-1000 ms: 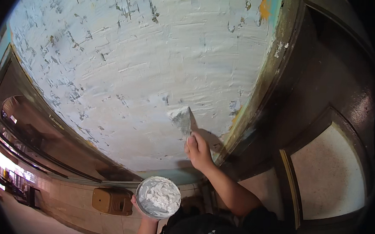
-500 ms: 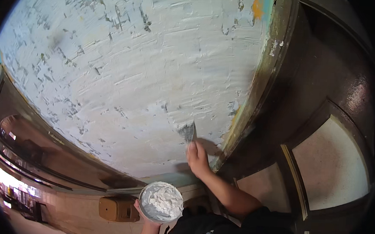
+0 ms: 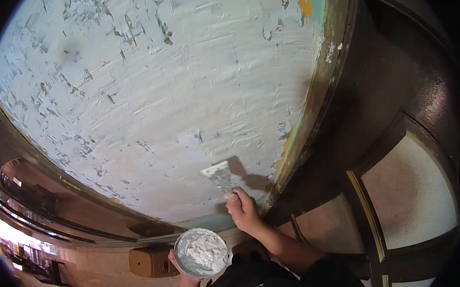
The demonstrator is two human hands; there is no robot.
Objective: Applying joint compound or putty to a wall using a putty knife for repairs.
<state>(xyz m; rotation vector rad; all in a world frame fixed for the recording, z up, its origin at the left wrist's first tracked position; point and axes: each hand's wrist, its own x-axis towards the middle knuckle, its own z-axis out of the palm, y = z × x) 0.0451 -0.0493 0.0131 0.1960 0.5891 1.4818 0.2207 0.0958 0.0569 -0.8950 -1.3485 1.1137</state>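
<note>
My right hand (image 3: 243, 210) is closed round the handle of a putty knife (image 3: 220, 176). White putty coats the blade, which is tilted up to the left in front of the lower part of a wall (image 3: 164, 102); its shadow falls on the wall to the right. The wall is pale and patchy with putty, with knife ridges and dark scraped marks. Low down, my left hand (image 3: 182, 272) grips a round bowl (image 3: 181, 259) from its left side. A heap of white putty (image 3: 205, 251) fills much of the bowl.
A worn wooden frame (image 3: 317, 96) edges the wall on the right, beside a dark panelled door (image 3: 379, 110). A dark-framed opening (image 3: 43, 179) lies at lower left. On the tiled floor stands a brown plastic stool (image 3: 149, 261), left of the bowl.
The putty knife has come down and left, its blade turning from nearly edge-on to showing a putty-covered face. The bowl sits slightly lower and to the right, as the whole view has shifted.
</note>
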